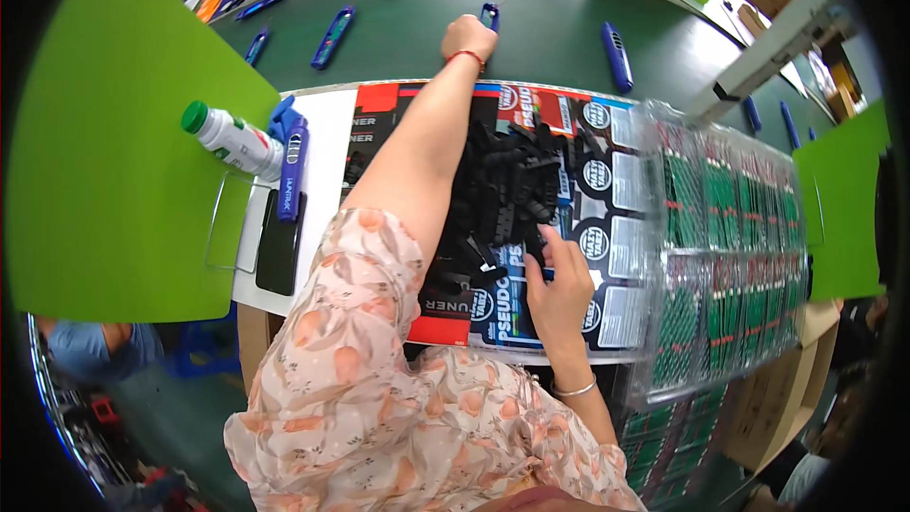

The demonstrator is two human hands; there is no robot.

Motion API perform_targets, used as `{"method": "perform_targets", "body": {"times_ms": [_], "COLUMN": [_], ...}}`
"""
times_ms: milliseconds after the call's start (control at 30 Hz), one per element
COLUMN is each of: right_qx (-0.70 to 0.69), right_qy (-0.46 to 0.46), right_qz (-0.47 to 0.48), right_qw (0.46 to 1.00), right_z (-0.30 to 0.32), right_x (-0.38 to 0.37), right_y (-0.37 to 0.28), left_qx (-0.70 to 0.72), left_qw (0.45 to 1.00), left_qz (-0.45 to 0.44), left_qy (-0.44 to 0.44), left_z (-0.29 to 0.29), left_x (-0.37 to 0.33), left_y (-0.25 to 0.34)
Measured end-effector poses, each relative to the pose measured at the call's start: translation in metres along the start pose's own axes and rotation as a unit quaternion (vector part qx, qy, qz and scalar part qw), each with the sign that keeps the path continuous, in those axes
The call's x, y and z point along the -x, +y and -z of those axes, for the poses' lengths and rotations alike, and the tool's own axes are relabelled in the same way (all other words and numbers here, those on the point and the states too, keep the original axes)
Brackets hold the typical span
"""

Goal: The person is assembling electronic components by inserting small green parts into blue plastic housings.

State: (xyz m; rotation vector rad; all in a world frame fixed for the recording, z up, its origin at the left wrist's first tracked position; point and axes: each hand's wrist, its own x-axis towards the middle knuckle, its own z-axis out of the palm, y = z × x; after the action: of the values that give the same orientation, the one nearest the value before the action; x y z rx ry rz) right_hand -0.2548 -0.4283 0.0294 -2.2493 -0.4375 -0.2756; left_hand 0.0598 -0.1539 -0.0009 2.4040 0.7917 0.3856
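My left hand (469,36) stretches far forward over the green belt. Its fingers are closed around the near end of a blue plastic casing (490,11), whose inside shows open; the hand hides the rest. At the right edge of a heap of small black plastic parts (507,185) is my right hand (561,284), with thumb and fingers curled about a black plastic part (536,245) there. Printed sheets (445,329) in red, black and blue lie under the heap.
More blue casings (333,38) lie along the green belt (408,24). Clear trays of green circuit boards (725,270) stand at right. A white bottle with green cap (230,139), an upright blue device (293,171) and a black phone (279,245) are at left, beside a green partition (123,161).
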Motion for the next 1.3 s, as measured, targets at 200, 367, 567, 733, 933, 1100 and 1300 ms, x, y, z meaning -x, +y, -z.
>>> {"method": "perform_targets", "body": {"times_ms": [200,367,567,733,933,1100,1300], "right_qx": [0.012,-0.064,-0.104,-0.127,-0.161,-0.242,-0.378], "right_qy": [0.01,0.048,0.084,0.067,0.108,0.107,0.146], "right_qz": [0.044,-0.034,-0.052,-0.07,-0.069,-0.124,-0.151], "right_qw": [0.999,0.996,0.99,0.987,0.979,0.956,0.902], "right_z": [0.0,0.005,0.01,0.014,0.013,0.016,0.029], "right_x": [-0.003,-0.002,0.011,0.013,0.01,0.013,0.01], "right_y": [-0.001,-0.008,0.004,0.005,0.009,0.007,-0.003], "left_qx": [-0.035,-0.077,0.054,-0.158,0.04,0.48,0.582], "left_qw": [0.999,0.957,0.918,0.907,0.944,0.8,0.707], "left_qz": [-0.003,-0.257,-0.385,-0.359,-0.311,-0.062,-0.014], "left_qy": [0.023,0.113,-0.071,-0.153,-0.101,-0.356,-0.401], "left_z": [0.029,0.016,-0.06,-0.069,-0.062,0.049,0.154], "left_x": [0.013,0.032,0.098,0.122,0.067,0.116,0.245], "left_y": [-0.003,0.023,0.119,0.153,0.126,0.098,0.029]}}
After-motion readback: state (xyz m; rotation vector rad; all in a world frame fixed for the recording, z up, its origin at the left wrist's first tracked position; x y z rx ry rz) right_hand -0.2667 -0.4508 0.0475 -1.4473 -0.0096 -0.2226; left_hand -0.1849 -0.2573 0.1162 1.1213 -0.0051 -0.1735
